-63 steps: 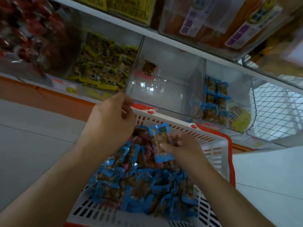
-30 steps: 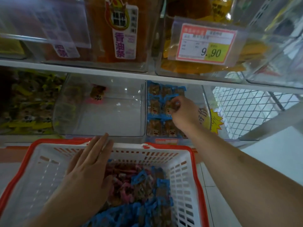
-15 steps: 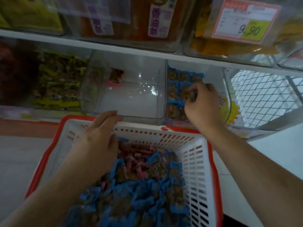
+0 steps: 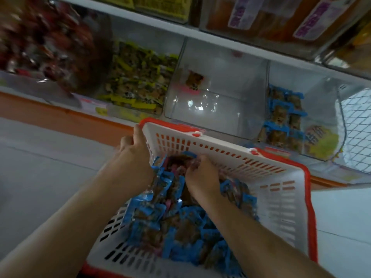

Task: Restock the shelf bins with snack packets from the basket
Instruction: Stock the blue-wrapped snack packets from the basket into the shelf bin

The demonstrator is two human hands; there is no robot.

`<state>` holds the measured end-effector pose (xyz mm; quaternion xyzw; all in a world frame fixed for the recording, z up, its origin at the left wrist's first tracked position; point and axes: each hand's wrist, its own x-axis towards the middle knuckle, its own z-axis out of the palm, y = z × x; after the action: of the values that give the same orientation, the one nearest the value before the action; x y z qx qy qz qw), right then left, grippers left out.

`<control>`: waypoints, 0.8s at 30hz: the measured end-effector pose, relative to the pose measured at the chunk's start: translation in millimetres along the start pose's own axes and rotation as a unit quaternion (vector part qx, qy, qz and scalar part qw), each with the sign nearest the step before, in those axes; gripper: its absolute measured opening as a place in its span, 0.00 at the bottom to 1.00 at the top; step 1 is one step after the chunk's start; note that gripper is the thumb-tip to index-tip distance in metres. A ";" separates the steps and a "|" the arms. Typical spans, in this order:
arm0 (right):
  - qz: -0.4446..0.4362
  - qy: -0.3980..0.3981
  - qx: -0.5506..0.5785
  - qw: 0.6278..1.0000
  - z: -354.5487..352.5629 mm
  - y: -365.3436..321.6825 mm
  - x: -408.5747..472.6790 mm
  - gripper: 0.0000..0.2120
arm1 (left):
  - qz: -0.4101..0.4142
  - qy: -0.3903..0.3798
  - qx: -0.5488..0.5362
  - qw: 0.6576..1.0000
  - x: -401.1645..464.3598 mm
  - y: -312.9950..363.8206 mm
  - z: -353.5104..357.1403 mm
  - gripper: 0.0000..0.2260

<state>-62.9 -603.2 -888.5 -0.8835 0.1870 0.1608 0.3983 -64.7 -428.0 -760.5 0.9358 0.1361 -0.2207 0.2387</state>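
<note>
Floor: bare grey tile [image 4: 46,177] lies left of the basket; more to its right
Basket: white slatted basket [image 4: 281,207] with red rim, its far edge just below the shelf bins
Left hand: left hand [image 4: 132,157] outside the basket's far-left corner; fingers curled over the rim, gripping it
Right hand: right hand [image 4: 200,177] inside the basket, palm down; fingers curled into the blue snack packets [image 4: 180,237]; whether it holds one, I cannot tell
Bins above basket: four on this shelf row; red-wrapped sweets [image 4: 46,47]; yellow packets [image 4: 138,77]; clear bin [image 4: 230,109] holding one pink-edged packet [image 4: 193,81]; blue-packet bin [image 4: 285,117], partly filled
</note>
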 end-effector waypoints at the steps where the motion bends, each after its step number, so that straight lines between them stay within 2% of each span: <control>1: 0.057 0.016 0.091 0.994 5.8 -8.5 2.1 0.07 | 0.005 0.003 0.004 1.000 1.3 -1.8 -0.3 0.43; 2: 0.109 0.028 0.206 0.972 12.1 -15.8 5.0 0.05 | 0.011 0.007 0.006 1.000 2.1 -3.3 -0.5 0.42; 4: 0.191 0.048 0.414 0.889 25.3 -28.7 11.8 0.13 | 0.021 0.015 0.001 1.000 2.2 -4.3 0.2 0.41; 5: 0.220 0.057 0.463 0.857 32.1 -31.5 17.9 0.18 | 0.027 0.021 0.001 0.999 2.4 -4.7 0.8 0.41; 6: 0.240 0.064 0.476 0.844 37.1 -34.0 24.0 0.20 | 0.031 0.024 0.004 0.999 2.6 -5.2 0.9 0.42; 11: 0.259 0.080 0.447 0.853 39.8 -37.4 32.1 0.13 | 0.037 0.012 0.000 0.999 3.3 -5.9 -3.4 0.42; 14: 0.262 0.079 0.413 0.869 28.2 -36.2 27.0 0.15 | 0.024 0.000 -0.005 1.000 1.7 -3.3 -7.4 0.43; 17: 0.257 0.039 0.387 0.885 5.3 -36.7 5.2 0.18 | 0.001 -0.017 -0.026 1.000 0.1 1.7 -12.2 0.39; 19: 0.203 0.003 0.386 0.900 -18.9 -36.6 -17.0 0.20 | 0.012 0.013 -0.020 1.000 -2.6 5.9 -14.1 0.33; 22: 0.110 -0.042 0.356 0.927 -66.6 -41.2 -51.2 0.18 | 0.087 0.096 -0.026 0.991 -8.7 16.4 -14.4 0.24; 24: 0.065 -0.047 0.333 0.940 -98.2 -44.4 -70.5 0.18 | 0.118 0.089 -0.079 0.986 -11.7 26.4 -14.0 0.17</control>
<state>-91.3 -636.7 -767.4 -0.6780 0.2675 0.1564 0.6665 -60.5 -445.0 -733.6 0.9394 0.0622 -0.0952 0.3235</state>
